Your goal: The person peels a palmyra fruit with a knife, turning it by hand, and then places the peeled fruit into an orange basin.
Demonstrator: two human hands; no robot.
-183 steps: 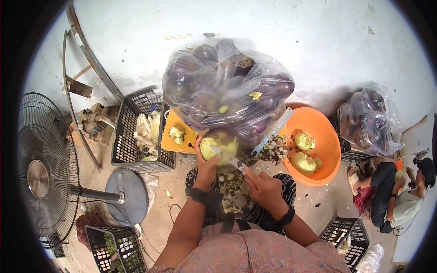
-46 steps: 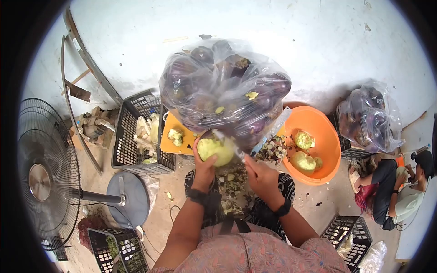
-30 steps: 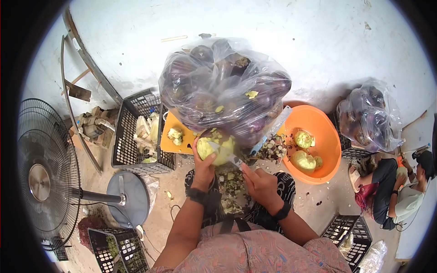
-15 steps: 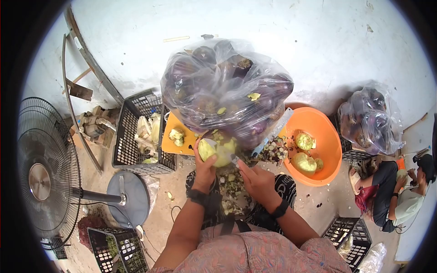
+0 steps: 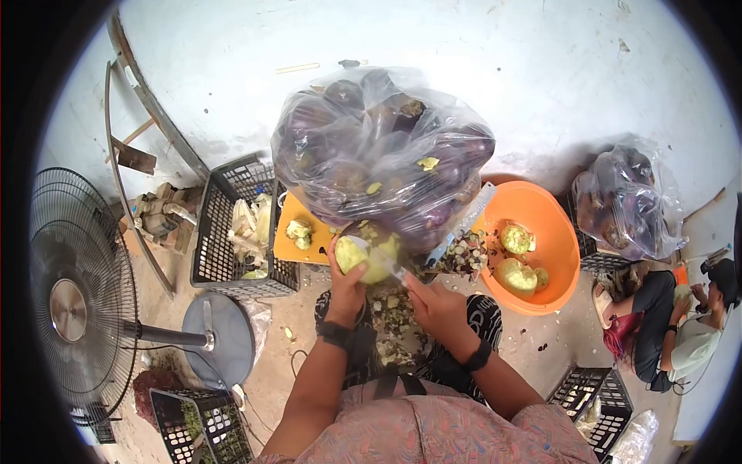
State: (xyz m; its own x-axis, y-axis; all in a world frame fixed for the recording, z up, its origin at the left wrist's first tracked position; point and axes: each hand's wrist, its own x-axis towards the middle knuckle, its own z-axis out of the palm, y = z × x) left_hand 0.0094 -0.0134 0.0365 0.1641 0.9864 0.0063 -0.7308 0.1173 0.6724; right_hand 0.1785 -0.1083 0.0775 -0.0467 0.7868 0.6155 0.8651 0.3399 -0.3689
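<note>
My left hand (image 5: 348,298) is closed around a round eggplant (image 5: 376,265), peeled to pale green over much of its visible surface. My right hand (image 5: 444,313) grips a small knife (image 5: 396,268), its blurred blade against the eggplant's right side. Just beyond, a clear plastic bag (image 5: 371,166) bulges with purple eggplants. A pale trimmed piece (image 5: 299,231) lies on an orange-yellow board (image 5: 290,251) to the left. Peelings (image 5: 398,329) are heaped below my hands, between my legs.
An orange basin (image 5: 560,247) at right holds several peeled eggplants. Near it lies a long flat tool with a blue handle (image 5: 442,249). Left stand a black crate (image 5: 239,284) and a fan (image 5: 69,309). Another bag of eggplants (image 5: 630,201) and a seated person (image 5: 692,348) are far right.
The knife and my right fingers have shifted slightly on the eggplant's right side. My left hand keeps its hold, and the surroundings look the same.
</note>
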